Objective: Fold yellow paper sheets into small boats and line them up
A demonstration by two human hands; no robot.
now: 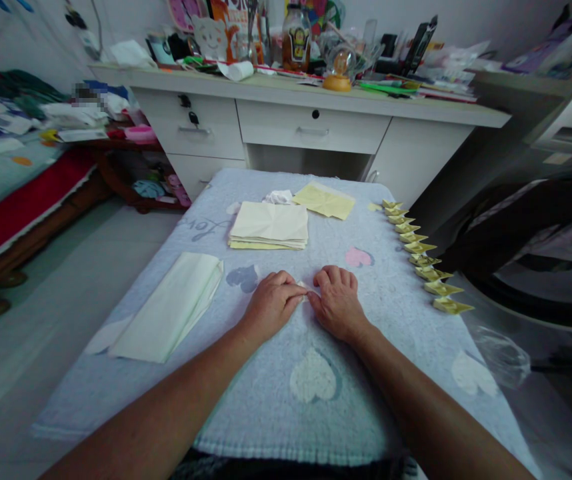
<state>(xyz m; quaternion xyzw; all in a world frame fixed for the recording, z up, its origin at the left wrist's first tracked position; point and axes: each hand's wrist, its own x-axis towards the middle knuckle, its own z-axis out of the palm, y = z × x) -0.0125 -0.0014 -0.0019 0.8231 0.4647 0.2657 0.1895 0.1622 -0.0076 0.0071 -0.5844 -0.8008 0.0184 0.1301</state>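
Observation:
Both hands meet over a small folded piece of paper (303, 288) on the cloth-covered table, and fingers hide most of it. My left hand (275, 299) is closed, its thumb and forefinger pinching the paper's left side. From the right, my right hand (337, 300) presses the same piece with its thumb, the other fingers curled on the cloth. Just beyond lies a stack of pale yellow paper sheets (269, 225), creased on top. A yellow sheet (325, 200) and a crumpled white paper (279, 197) sit behind it. Several folded paper boats (422, 260) line the table's right edge.
A large folded pale sheet (171, 307) rests on the left of the tablecloth (246, 413). Beyond stands a white desk (311, 103) crowded with a jar (296, 39) and other items. A bed (26, 193) is left; a dark front-loading machine (526, 233) is right.

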